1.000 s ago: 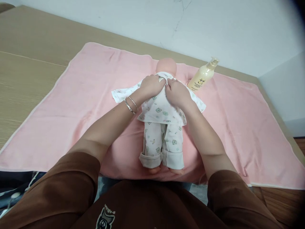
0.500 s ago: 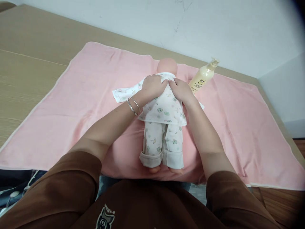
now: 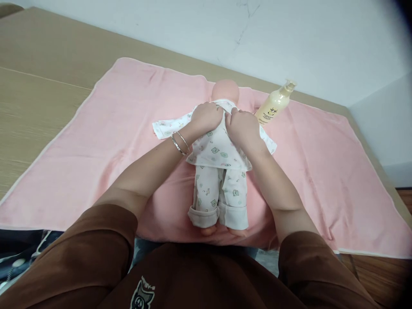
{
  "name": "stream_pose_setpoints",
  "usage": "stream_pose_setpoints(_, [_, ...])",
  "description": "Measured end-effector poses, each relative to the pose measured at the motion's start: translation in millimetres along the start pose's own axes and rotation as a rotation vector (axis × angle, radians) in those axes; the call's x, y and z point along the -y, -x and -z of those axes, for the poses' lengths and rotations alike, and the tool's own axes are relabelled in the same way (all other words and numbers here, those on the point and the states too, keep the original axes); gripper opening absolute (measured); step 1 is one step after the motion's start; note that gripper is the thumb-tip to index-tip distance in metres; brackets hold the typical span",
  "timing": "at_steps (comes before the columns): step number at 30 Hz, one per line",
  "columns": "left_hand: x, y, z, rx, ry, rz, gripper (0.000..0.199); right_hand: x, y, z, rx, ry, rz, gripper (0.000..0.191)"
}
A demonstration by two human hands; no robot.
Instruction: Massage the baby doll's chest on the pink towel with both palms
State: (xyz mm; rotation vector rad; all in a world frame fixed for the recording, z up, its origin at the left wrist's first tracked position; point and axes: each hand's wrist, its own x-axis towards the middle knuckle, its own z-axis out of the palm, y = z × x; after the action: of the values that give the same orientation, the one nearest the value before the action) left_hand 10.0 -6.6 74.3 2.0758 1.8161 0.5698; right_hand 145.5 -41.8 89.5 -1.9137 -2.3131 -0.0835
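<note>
A baby doll (image 3: 225, 90) lies on the pink blanket, its bald head away from me and its bare feet towards me. No facial features show on the head. It wears a white printed shirt (image 3: 219, 150) and matching trousers (image 3: 206, 189) with turned-up cuffs. On the left of the shirt's upper part, my left hand (image 3: 207, 116) is closed on the cloth below the collar. Opposite it, my right hand (image 3: 243, 128) pinches the same cloth, its thumb and fingers near the collar. Both hands almost meet at the middle; some fingertips are hidden.
A pale yellow pump bottle (image 3: 273, 105) lies tilted on the blanket, right of the doll's head. The pink blanket (image 3: 322, 171) covers much of the wooden table (image 3: 64, 51). Behind the table's far edge rises a white wall (image 3: 193, 30).
Both hands have gone from resting on the shirt with fingers laid out to curled fingers gripping its cloth. The right hand's back has turned more upward. Doll and bottle stay put.
</note>
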Motion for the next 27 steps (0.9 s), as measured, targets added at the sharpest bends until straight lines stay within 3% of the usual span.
stream_pose_setpoints(3, [5,-3,-0.2,0.009,-0.011,0.036,0.053,6,4,1,-0.024,0.026,0.024,0.058])
stream_pose_setpoints(11, [-28,33,-2.7,-0.043,-0.259,-0.096,0.056,-39,-32,-13,0.086,-0.309,0.002,0.066])
stream_pose_setpoints(14, [-17,21,2.2,0.01,-0.179,-0.086,0.052,-27,-20,-8,0.04,-0.172,0.029,0.064])
stream_pose_setpoints(18, [1,2,7.3,0.033,-0.032,0.069,0.052,-6,-2,2,0.002,-0.112,0.099,0.05])
stream_pose_setpoints(21, [-3,5,3.6,-0.013,-0.07,0.126,0.056,-11,-8,0,0.009,-0.164,0.078,0.05])
stream_pose_setpoints(27, [-21,26,-3.2,-0.072,-0.265,-0.089,0.055,-40,-35,-15,0.067,-0.347,-0.011,0.068])
